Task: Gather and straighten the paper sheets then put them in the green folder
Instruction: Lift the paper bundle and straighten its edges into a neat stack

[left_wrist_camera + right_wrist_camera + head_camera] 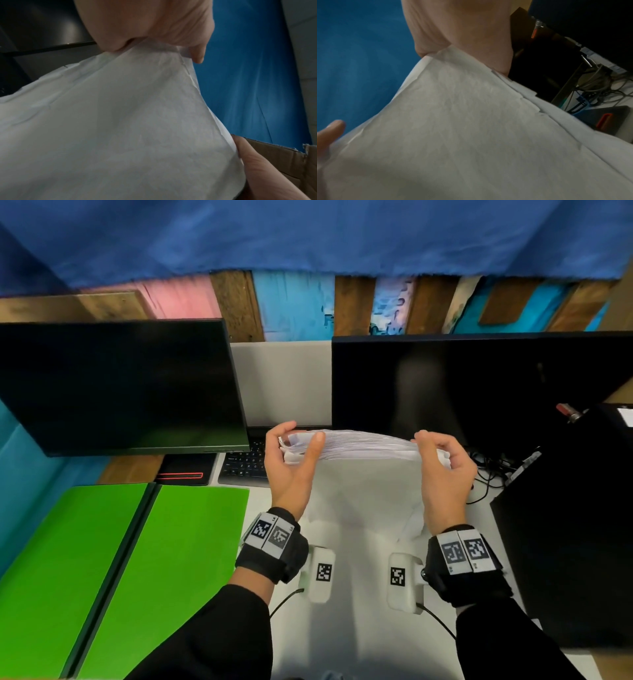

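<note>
A single stack of paper sheets (359,445) is held upright above the white desk (359,628), its top edges fanned so many layers show, too many and too fine to count. The person's two hands hold it, one at each end. The left hand (291,463) clamps the left end, the thumb laid across the near face and the fingers (279,433) curled over the top edge behind. The right hand (443,470) pinches the right end, fingers bent over the top and thumb on the near side. The stack sags slightly between them.

One green folder (137,577) lies open flat on the desk to the left, well apart from the stack, showing two green leaves either side of a dark spine.

Beyond the stack stand two dark monitors (120,385), with one keyboard (243,465) partly under the left one. A blue cloth (308,234) hangs above.

From the left wrist the paper sheets (111,128) fill the view as a creased, translucent face, with the thumb (267,169) pressed at its side edge and a fingertip hooked over the top corner; a cardboard edge (283,152) shows there only. The right wrist view shows the paper sheets (462,128) with corners stepped and uneven, and tangled cables (594,89) behind.
</note>
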The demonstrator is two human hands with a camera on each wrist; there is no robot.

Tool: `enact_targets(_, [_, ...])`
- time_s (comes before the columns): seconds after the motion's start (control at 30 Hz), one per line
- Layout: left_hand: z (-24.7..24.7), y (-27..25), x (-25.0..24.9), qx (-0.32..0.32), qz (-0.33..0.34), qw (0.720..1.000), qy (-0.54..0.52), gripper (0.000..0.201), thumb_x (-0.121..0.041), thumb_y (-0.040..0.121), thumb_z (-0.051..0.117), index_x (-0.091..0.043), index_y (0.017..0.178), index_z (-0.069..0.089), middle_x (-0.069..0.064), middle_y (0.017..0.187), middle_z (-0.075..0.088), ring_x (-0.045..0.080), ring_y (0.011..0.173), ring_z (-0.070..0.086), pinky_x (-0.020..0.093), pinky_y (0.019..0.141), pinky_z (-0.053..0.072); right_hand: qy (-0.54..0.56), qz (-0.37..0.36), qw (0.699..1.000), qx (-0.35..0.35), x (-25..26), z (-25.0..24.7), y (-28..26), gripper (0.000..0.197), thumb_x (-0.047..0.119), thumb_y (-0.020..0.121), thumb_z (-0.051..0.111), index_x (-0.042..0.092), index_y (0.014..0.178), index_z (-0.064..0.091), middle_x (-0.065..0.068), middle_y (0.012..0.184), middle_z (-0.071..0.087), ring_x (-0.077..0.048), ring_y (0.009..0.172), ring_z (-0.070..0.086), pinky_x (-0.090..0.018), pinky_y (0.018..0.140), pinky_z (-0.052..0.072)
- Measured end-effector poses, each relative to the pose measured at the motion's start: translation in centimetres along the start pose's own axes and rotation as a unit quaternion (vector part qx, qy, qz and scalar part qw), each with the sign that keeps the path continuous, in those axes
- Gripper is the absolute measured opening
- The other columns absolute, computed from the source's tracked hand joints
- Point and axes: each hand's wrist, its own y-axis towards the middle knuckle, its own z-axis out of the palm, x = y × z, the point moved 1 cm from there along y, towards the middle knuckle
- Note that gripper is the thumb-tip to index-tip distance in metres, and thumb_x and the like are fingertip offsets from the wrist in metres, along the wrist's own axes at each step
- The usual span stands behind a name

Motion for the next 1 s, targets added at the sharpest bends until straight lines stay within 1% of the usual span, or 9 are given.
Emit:
enact_targets(0.13, [-0.2, 0.5, 0.2, 0.058, -0.005, 0.998, 0.015, 0.072, -0.033, 0.058, 0.082, -0.014, 0.119, 0.048, 0.004, 0.095, 0.058, 0.002, 0.079, 0.061, 0.016, 0.076, 0.051, -0.022, -0.009, 0.999, 0.028, -0.4, -0.3, 0.4, 0.011, 0.024, 0.085, 0.068, 0.015, 0.091, 0.070, 0.008, 0.086, 0.068, -0.008, 0.084, 0.063, -0.031, 0.081, 0.053])
enact_targets(0.27, [-0.5, 1.2, 0.6, 0.066, -0.002, 0.993, 0.095, 0.082, -0.023, 0.064, 0.084, -0.022, 0.132, 0.039, 0.006, 0.103, 0.059, 0.008, 0.096, 0.059, 0.014, 0.090, 0.046, -0.048, 0.000, 0.990, 0.136, -0.8, -0.9, 0.3, 0.023, 0.005, 0.082, 0.072, 0.016, 0.101, 0.067, 0.006, 0.094, 0.069, -0.003, 0.084, 0.066, -0.024, 0.078, 0.056])
enact_targets(0.4, [-1.1, 1.8, 0.4, 0.076, -0.040, 0.995, 0.059, 0.079, -0.028, 0.065, 0.082, -0.024, 0.132, 0.041, -0.002, 0.109, 0.059, 0.009, 0.100, 0.060, 0.023, 0.090, 0.049, -0.048, 0.057, 0.989, 0.125, -1.0, -1.3, 0.4, 0.016, 0.007, 0.087, 0.066, 0.023, 0.087, 0.068, 0.009, 0.079, 0.072, 0.002, 0.073, 0.068, -0.028, 0.076, 0.053])
enact_targets(0.5, [-1.3, 1.6, -1.0, 0.130, -0.009, 0.990, 0.058, 0.073, -0.005, 0.070, 0.077, -0.030, 0.128, 0.041, -0.001, 0.121, 0.054, 0.007, 0.103, 0.060, 0.021, 0.086, 0.053, 0.039, 0.084, 0.987, 0.131, 0.6, -1.6, 0.6, 0.007, 0.015, 0.090, 0.063, 0.019, 0.093, 0.066, 0.003, 0.087, 0.073, -0.003, 0.076, 0.071, -0.021, 0.065, 0.056])
enact_targets(0.63, [-2.2, 0.9, -0.2, 0.119, -0.047, 0.991, 0.035, 0.059, 0.013, 0.061, 0.045, -0.005, 0.116, 0.055, 0.001, 0.091, 0.062, -0.002, 0.072, 0.059, 0.014, 0.064, 0.049, 0.055, 0.042, 0.983, 0.168, 0.9, -3.7, 1.0, 0.031, 0.036, 0.067, 0.073, 0.022, 0.094, 0.066, 0.008, 0.087, 0.075, -0.008, 0.085, 0.071, -0.022, 0.071, 0.057])
enact_targets(0.7, [-2.6, 0.1, 1.4, 0.106, -0.096, 0.987, 0.073, 0.043, 0.014, 0.062, 0.042, 0.006, 0.102, 0.057, -0.003, 0.079, 0.062, -0.006, 0.061, 0.056, 0.009, 0.056, 0.044, -0.016, 0.048, 0.976, 0.213, -0.9, -4.7, 0.8, 0.035, 0.031, 0.068, 0.081, 0.021, 0.096, 0.063, 0.013, 0.084, 0.072, -0.003, 0.081, 0.067, -0.017, 0.071, 0.053])
enact_targets(0.77, [-2.5, -0.7, 2.3, 0.086, -0.159, 0.980, 0.078, 0.028, 0.017, 0.068, 0.040, -0.003, 0.081, 0.055, -0.008, 0.065, 0.057, 0.000, 0.054, 0.050, 0.008, 0.048, 0.038, -0.085, 0.075, 0.955, 0.273, -2.7, -4.9, 0.1, 0.037, 0.014, 0.072, 0.080, 0.019, 0.104, 0.062, 0.013, 0.092, 0.070, -0.002, 0.086, 0.064, -0.016, 0.076, 0.050])
enact_targets(0.9, [-1.9, -0.9, 2.4, 0.081, -0.184, 0.977, 0.073, 0.032, 0.002, 0.055, 0.043, -0.012, 0.076, 0.062, -0.002, 0.069, 0.055, 0.012, 0.062, 0.045, 0.020, 0.056, 0.037, -0.112, 0.107, 0.951, 0.268, -4.1, -4.4, -0.5, 0.042, 0.000, 0.075, 0.076, 0.026, 0.107, 0.065, 0.012, 0.099, 0.072, 0.005, 0.093, 0.067, -0.011, 0.079, 0.049])
enact_targets(1.0, [-1.2, -0.6, 1.6, 0.110, -0.191, 0.974, 0.058, 0.041, -0.001, 0.051, 0.045, -0.004, 0.087, 0.064, -0.001, 0.075, 0.057, 0.011, 0.068, 0.051, 0.021, 0.061, 0.042, -0.105, 0.145, 0.958, 0.226, -4.2, -3.8, 0.5, 0.048, 0.018, 0.068, 0.084, 0.020, 0.112, 0.065, 0.003, 0.105, 0.074, -0.011, 0.100, 0.069, -0.031, 0.088, 0.055])
